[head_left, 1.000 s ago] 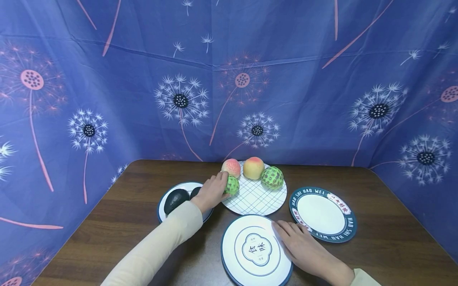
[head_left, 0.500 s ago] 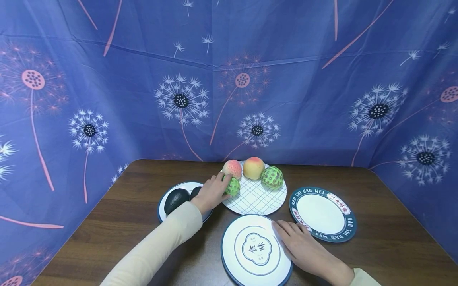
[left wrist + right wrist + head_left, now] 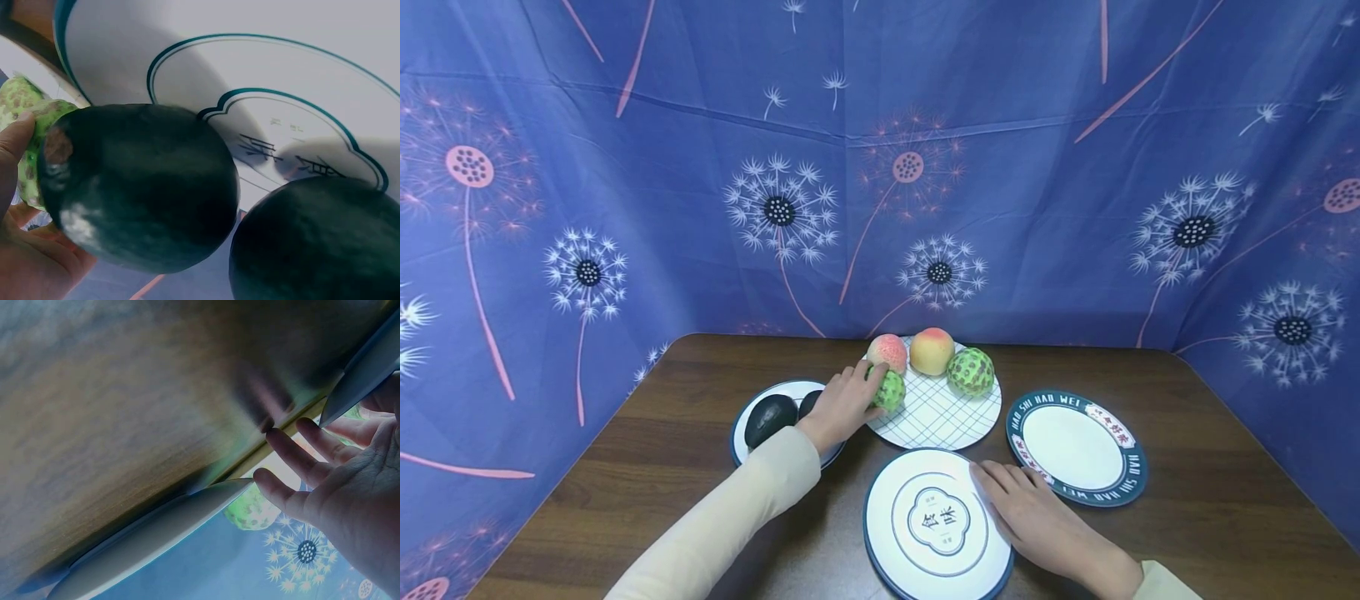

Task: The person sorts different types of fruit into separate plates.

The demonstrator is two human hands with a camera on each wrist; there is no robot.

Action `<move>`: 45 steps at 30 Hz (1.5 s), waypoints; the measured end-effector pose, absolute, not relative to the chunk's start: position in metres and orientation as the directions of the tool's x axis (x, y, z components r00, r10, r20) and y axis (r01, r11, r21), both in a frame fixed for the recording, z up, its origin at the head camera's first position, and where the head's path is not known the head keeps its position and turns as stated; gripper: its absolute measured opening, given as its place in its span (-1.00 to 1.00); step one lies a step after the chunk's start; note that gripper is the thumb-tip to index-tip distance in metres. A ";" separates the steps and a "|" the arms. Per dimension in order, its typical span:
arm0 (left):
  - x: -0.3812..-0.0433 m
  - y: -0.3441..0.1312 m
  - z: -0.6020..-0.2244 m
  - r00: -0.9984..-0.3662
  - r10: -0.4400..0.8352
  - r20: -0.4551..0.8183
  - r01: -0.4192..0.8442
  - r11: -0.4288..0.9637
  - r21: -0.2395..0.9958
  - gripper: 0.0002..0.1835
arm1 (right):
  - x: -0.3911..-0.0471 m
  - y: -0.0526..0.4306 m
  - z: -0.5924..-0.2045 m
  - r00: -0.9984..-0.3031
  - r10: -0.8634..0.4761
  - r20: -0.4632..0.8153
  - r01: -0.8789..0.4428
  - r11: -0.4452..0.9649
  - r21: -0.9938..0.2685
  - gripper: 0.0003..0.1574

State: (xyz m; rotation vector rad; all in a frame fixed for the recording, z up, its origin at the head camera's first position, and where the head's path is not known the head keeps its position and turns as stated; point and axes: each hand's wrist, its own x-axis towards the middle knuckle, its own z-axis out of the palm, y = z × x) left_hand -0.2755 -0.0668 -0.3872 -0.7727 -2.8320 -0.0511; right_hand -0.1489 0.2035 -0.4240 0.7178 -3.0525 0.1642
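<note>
My left hand point(image 3: 844, 407) grips a green, brown-spotted custard apple point(image 3: 891, 390) at the left side of a white checked plate point(image 3: 936, 421). In the left wrist view the thumb presses the custard apple point(image 3: 32, 156), partly hidden behind a dark avocado. A pinkish peach point(image 3: 887, 353), a yellow-red peach point(image 3: 932, 352) and another custard apple point(image 3: 972, 372) sit on the same plate. My right hand point(image 3: 1037, 517) rests at the right rim of a blue-rimmed white plate point(image 3: 940, 467), fingers relaxed; the right wrist view shows them spread near the plate edges.
Two dark avocados point(image 3: 771, 422) lie on a small blue-rimmed plate point(image 3: 739, 450) under the left forearm. A green-rimmed plate point(image 3: 1078, 450) stands at the right, close to my right fingers. A blue dandelion-print cloth point(image 3: 1030, 208) hangs behind the wooden table point(image 3: 1210, 467).
My left hand and the custard apple have shifted slightly to the right, showing more of the pinkish peach. My right hand has stayed at the front plate's rim.
</note>
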 end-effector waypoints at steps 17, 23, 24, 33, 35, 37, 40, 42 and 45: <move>-0.253 -0.064 -0.379 -0.742 0.589 0.321 0.610 0.791 -0.040 -0.21 | -0.149 0.203 -0.422 -0.897 -0.442 0.009 -0.441 0.892 -0.101 -0.32; -0.243 -0.059 -0.377 -0.729 0.609 0.312 0.639 0.769 -0.009 -0.19 | -0.150 0.202 -0.421 -0.898 -0.439 0.008 -0.437 0.893 -0.110 -0.33; -0.241 -0.057 -0.376 -0.729 0.612 0.307 0.643 0.766 -0.002 -0.20 | -0.150 0.202 -0.421 -0.898 -0.441 0.009 -0.439 0.891 -0.112 -0.33; -0.225 -0.045 -0.375 -0.679 0.671 0.296 0.698 0.716 -0.022 -0.23 | -0.151 0.203 -0.422 -0.895 -0.445 0.013 -0.444 0.889 -0.112 -0.32; -0.222 -0.042 -0.375 -0.668 0.687 0.286 0.711 0.703 -0.027 -0.22 | -0.151 0.203 -0.422 -0.893 -0.450 0.020 -0.450 0.887 -0.107 -0.32; -0.219 -0.039 -0.376 -0.659 0.703 0.270 0.722 0.691 -0.036 -0.22 | -0.151 0.203 -0.422 -0.887 -0.461 0.029 -0.461 0.882 -0.096 -0.32; -0.214 -0.035 -0.377 -0.644 0.724 0.247 0.739 0.673 -0.045 -0.22 | -0.151 0.204 -0.422 -0.879 -0.474 0.042 -0.476 0.876 -0.080 -0.32; -0.211 -0.033 -0.378 -0.631 0.740 0.235 0.750 0.659 -0.058 -0.22 | -0.151 0.204 -0.422 -0.877 -0.478 0.043 -0.480 0.874 -0.076 -0.32; -0.208 -0.030 -0.381 -0.611 0.762 0.215 0.770 0.635 -0.065 -0.24 | -0.152 0.205 -0.422 -0.877 -0.478 0.039 -0.480 0.874 -0.076 -0.32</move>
